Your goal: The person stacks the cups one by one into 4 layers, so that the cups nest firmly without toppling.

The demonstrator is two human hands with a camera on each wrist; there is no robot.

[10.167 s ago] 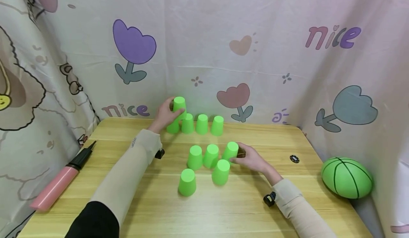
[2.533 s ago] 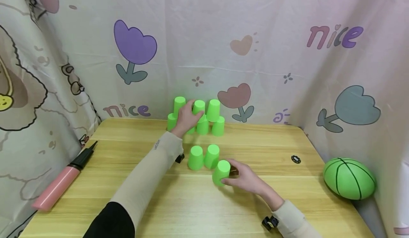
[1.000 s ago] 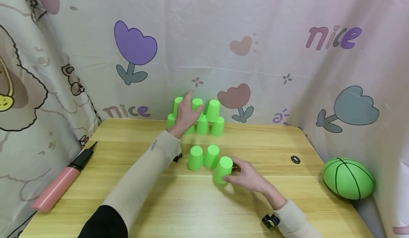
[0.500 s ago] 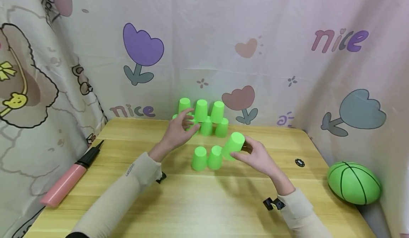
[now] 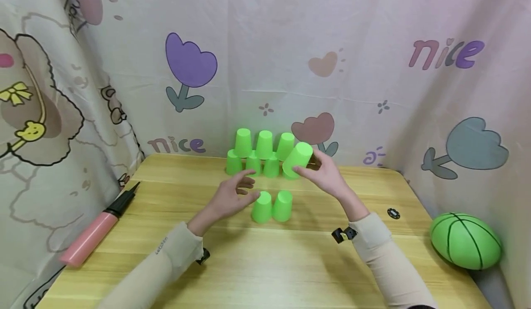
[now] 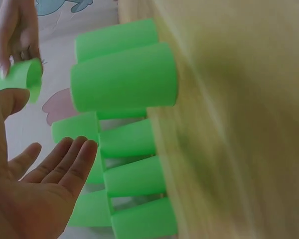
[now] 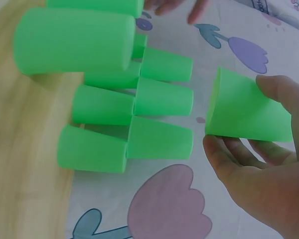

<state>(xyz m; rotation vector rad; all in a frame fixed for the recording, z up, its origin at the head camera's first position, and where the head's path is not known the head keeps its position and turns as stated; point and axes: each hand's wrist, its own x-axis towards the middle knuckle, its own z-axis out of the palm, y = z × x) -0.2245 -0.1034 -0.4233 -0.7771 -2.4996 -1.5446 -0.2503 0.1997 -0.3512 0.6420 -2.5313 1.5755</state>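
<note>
My right hand (image 5: 325, 175) pinches an upside-down green cup (image 5: 298, 159) between thumb and fingers. This cup is tilted and raised in front of the right end of a two-row stack of similar cups, hiding part of it. Three cups form the stack's upper row (image 5: 264, 144), on top of a lower row (image 5: 234, 162). Nearer to me, two more green cups (image 5: 283, 206) stand upside down side by side. My left hand (image 5: 230, 196) hovers at their left with its fingers extended; its palm (image 6: 35, 209) holds nothing in the left wrist view.
On the wooden table (image 5: 265, 263), a pink pump (image 5: 93, 237) with a black nozzle lies at the left edge. A black chip (image 5: 393, 213) lies at the right, and a green ball (image 5: 465, 241) sits by the right edge. A patterned curtain (image 5: 265, 60) hangs right behind the stack.
Over the last second my right hand has lifted the nearest cup and carried it back toward the stack. My left hand has let go of an upper-row cup and drawn back toward me.
</note>
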